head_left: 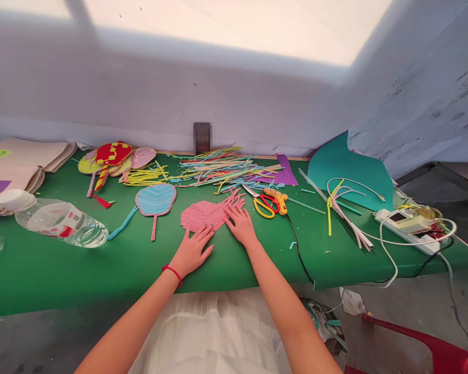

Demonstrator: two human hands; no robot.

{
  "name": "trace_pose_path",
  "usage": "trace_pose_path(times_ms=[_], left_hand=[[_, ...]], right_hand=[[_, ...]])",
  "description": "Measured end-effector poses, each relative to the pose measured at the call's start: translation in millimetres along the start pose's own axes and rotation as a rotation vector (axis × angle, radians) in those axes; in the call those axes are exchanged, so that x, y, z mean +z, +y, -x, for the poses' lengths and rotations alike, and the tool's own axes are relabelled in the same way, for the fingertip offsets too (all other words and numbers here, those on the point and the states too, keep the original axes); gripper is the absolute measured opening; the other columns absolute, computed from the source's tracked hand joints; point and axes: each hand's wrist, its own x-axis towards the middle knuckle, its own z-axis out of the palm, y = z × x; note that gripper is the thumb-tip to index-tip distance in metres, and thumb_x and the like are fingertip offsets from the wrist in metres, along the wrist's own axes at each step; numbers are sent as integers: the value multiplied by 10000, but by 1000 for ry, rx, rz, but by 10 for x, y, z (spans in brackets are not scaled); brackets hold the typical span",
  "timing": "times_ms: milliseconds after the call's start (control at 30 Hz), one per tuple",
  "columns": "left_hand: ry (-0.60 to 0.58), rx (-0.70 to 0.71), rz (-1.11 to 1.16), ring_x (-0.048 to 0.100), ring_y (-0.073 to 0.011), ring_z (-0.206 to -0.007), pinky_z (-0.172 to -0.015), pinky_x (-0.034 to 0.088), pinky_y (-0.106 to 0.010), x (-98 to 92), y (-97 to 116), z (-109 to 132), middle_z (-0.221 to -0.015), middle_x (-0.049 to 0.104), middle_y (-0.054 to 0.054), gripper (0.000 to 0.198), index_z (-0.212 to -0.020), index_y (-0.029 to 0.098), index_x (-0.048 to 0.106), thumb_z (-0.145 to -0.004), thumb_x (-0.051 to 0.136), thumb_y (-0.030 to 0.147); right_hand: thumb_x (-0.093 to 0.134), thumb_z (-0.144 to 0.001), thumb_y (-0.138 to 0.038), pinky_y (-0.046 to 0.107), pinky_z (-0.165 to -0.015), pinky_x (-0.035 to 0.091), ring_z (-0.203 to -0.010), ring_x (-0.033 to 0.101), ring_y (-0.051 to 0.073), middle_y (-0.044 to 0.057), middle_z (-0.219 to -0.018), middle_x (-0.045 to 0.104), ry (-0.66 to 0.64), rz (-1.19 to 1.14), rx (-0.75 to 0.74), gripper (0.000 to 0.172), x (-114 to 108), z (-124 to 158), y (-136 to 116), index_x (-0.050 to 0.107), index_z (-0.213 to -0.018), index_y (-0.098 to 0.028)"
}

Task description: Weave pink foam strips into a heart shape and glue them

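A pink fan-shaped piece made of pipe cleaners [197,214] lies flat on the green table [140,275], its strands fanning out loosely toward the right. My left hand [192,249], a red cord at its wrist, rests with fingers spread on the piece's lower edge. Over the loose strands at the right lies my right hand [239,224], its fingers stretched out flat. Left of the pink piece is a finished-looking blue fan [156,200] with a pink rim and pink handle. Scissors [264,204] with red and yellow handles lie right of my right hand.
Beside the scissors sits a yellow glue gun [278,201] with a black cord. Behind are a heap of coloured pipe cleaners [226,169] and several decorated fans [113,156]. A water bottle [58,221] lies tilted at left; a power strip [407,231] with cables is at right.
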Motion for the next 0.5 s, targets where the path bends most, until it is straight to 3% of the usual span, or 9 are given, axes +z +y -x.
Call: trace_pose_path(times_ms=[300,400,500], left_hand=[[-27,-3,101,363,-279,-1381,-1144,97,-632,30,-33,18,-1493,397,-89,473,-1400,257,437,-958,371,412],[24,-41,403,385,-264,-1369,-1152,211,-557,-215,103,-66,-1484,421,-83,439,-1340,257,516,-951,388,416],[149,-75,934,469,-241,-1309,-1098,376,-435,-662,390,16,-1412,523,-56,429,-1316,272,543,-958,369,431]], right_hand=[[454,-927,-477,499,-1142,243,-1390,343,244,10,-1487,410,11,-23,5,494,-11,5,-14,460,-1389,-303],[412,-952,-443,493,-1139,255,-1401,328,233,1,-1501,386,10,-65,19,469,-15,3,-1,442,-1400,-310],[378,-967,-420,488,-1138,257,-1408,313,229,3,-1507,378,18,-93,40,450,-2,5,24,456,-1392,-298]])
